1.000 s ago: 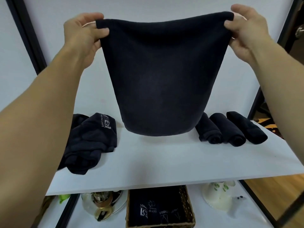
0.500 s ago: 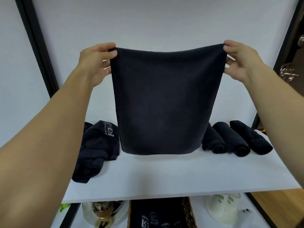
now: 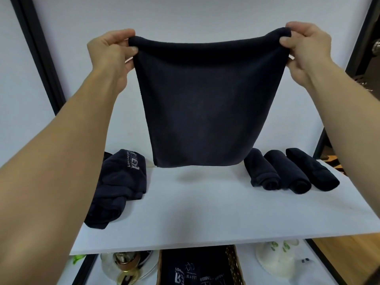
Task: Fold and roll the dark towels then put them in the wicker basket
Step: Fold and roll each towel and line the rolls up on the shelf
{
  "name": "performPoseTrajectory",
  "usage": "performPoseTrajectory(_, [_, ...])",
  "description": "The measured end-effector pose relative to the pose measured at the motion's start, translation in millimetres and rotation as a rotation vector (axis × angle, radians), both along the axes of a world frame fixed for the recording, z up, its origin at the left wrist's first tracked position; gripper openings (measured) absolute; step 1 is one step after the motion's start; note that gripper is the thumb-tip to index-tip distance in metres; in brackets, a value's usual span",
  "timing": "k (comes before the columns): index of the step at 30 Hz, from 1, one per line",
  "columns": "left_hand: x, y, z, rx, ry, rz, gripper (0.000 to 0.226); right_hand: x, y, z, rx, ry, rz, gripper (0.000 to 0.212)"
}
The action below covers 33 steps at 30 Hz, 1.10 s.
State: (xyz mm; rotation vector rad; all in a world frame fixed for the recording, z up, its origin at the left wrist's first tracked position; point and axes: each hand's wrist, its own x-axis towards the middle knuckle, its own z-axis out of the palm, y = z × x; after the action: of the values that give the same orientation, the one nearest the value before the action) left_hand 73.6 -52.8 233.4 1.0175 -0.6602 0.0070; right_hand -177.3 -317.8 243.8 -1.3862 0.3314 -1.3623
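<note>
A dark towel [image 3: 203, 103] hangs in the air above the white shelf [image 3: 205, 212], doubled over along its top edge. My left hand [image 3: 111, 52] pinches its upper left corner and my right hand [image 3: 304, 44] pinches its upper right corner. Three rolled dark towels [image 3: 287, 173] lie side by side at the right of the shelf. A heap of unfolded dark towels [image 3: 119, 186] with white lettering lies at the left. The wicker basket [image 3: 232, 264] stands on the lower shelf, with rolled towels inside, partly hidden by the shelf edge.
Black frame posts [image 3: 39, 58] stand at both sides before a white back wall. On the lower shelf sit a glass dish with a gold object [image 3: 127, 266] at the left and a white ceramic piece [image 3: 279, 258] at the right.
The towel's top edge has sagged and bunched between my hands, which now sit further apart in the view. The hanging towel's lower edge stays above the shelf.
</note>
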Motion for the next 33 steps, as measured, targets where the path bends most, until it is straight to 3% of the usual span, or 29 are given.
performPoseTrajectory(10, [20, -13, -22, 0.160, -0.067, 0.057, 0.032, 11, -25, -19, 0.002, 0.099, 0.016, 0.028])
performPoseTrajectory(14, [34, -26, -30, 0.247, -0.105, 0.164, 0.023, 25, -39, -30, -0.044, 0.168, -0.059, 0.025])
performPoseTrajectory(24, [43, -25, -24, 0.203, -0.284, 0.274, 0.009, 26, -34, -37, -0.249, 0.187, -0.313, 0.010])
performPoseTrajectory(29, [21, 20, -69, 0.231, -0.200, -0.014, 0.017, -14, -5, -80, -0.194, 0.237, -0.164, 0.008])
performPoseTrajectory(31, [12, 37, -106, 0.284, -0.126, -0.140, 0.021, -34, 9, -112, -0.162, 0.352, -0.041, 0.013])
performPoseTrajectory(33, [7, 58, -151, 0.385, -0.048, -0.278, 0.010, -56, 19, -148, -0.173, 0.530, 0.032, 0.015])
